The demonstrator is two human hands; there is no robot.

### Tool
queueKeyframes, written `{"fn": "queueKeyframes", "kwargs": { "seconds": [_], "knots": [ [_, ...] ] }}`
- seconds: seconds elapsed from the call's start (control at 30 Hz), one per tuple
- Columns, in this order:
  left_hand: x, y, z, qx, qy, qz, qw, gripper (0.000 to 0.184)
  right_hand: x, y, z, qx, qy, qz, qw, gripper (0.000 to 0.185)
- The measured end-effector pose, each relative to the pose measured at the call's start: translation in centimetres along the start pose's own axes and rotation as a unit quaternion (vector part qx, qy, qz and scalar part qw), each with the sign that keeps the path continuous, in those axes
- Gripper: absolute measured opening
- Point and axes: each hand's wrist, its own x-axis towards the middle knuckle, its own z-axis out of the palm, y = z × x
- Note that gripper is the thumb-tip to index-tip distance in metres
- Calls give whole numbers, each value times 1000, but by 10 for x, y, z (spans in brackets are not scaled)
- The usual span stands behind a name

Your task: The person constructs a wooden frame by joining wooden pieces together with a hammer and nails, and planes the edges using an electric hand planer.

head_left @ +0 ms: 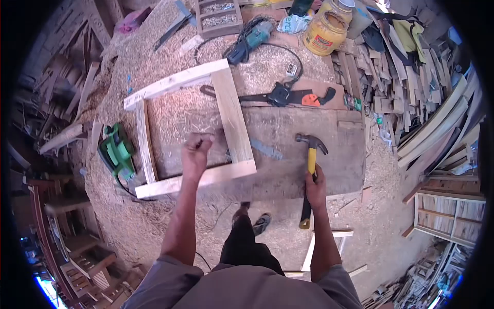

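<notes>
A claw hammer (312, 154) with a yellow and black handle is gripped in my right hand (316, 188), its head pointing away from me over the bench. My left hand (196, 149) is closed above the opening of a wooden frame (232, 116); what its fingers hold, if anything, is too small to make out. The frame lies flat on the workbench (303, 121), made of pale planks joined at the corners. Its near rail passes beneath my left forearm. Just right of the frame lies a flat bluish-grey strip (267, 149).
A green electric planer (117, 152) sits left of the frame. Beyond it are a handsaw (314, 98), a teal angle grinder (257, 36) with its cord, and a yellow glue jar (327, 31). Wood offcuts (378, 77) are piled at the right; shavings cover the surroundings.
</notes>
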Motion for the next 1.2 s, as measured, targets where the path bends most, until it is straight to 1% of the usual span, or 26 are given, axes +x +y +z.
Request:
{"fn": "queueKeyframes", "kwargs": {
  "seconds": [0.03,0.1,0.13,0.17,0.23,0.27,0.3,0.33,0.37,0.43,0.5,0.57,0.67,0.77,0.87,0.97,1.07,1.13,1.17,1.2],
  "knots": [
    [-22,1,5,-35,-7,-73,997,7,-17,-7,4,-6,9,-19,1000,45],
    [-55,-1,23,-50,3,-75,996,8,-55,-24,22,-17,27,-59,998,45],
    [-67,-4,32,-101,-1,-85,991,10,-78,-31,31,-10,38,-90,995,49],
    [-75,-11,39,-103,3,-54,993,9,-99,-35,38,-49,66,-129,988,50],
    [-86,-30,51,-106,12,5,994,8,-130,-40,51,76,14,-68,995,55],
    [-88,-40,49,8,-1,30,1000,9,-139,-40,54,14,-8,-67,998,58],
    [-91,-35,50,81,0,60,995,9,-145,-41,56,-47,-29,-65,996,60],
    [-91,-30,51,154,3,92,984,9,-148,-45,59,-108,-50,-66,991,63],
    [-92,-25,52,226,7,121,967,10,-149,-49,63,-141,-50,-98,984,65],
    [-95,-28,55,216,3,115,970,12,-154,-66,72,-203,-49,-155,966,68],
    [-89,-28,56,219,8,119,968,14,-154,-88,80,-209,-42,-219,952,70],
    [-92,-24,56,234,7,125,964,13,-155,-109,87,-203,-43,-248,946,70],
    [-92,-31,59,248,18,131,960,13,-150,-114,96,-234,-19,-342,910,70],
    [-93,-32,58,256,19,135,957,14,-139,-90,104,-319,-40,-305,896,69],
    [-91,-39,58,271,5,107,957,17,-133,-101,106,-431,-109,-213,870,69],
    [-92,-34,55,260,11,142,955,16,-136,-108,100,-332,-65,-308,889,71],
    [-70,-52,43,147,-10,106,983,13,-160,-178,91,-256,-9,-392,884,75],
    [-52,-37,33,277,43,51,959,13,-171,-214,84,-132,29,-438,889,72],
    [-48,-33,29,341,68,23,937,14,-172,-220,84,-68,49,-456,886,71],
    [-48,-35,32,377,80,4,923,16,-169,-216,87,-34,42,-469,881,69]
  ]
}}
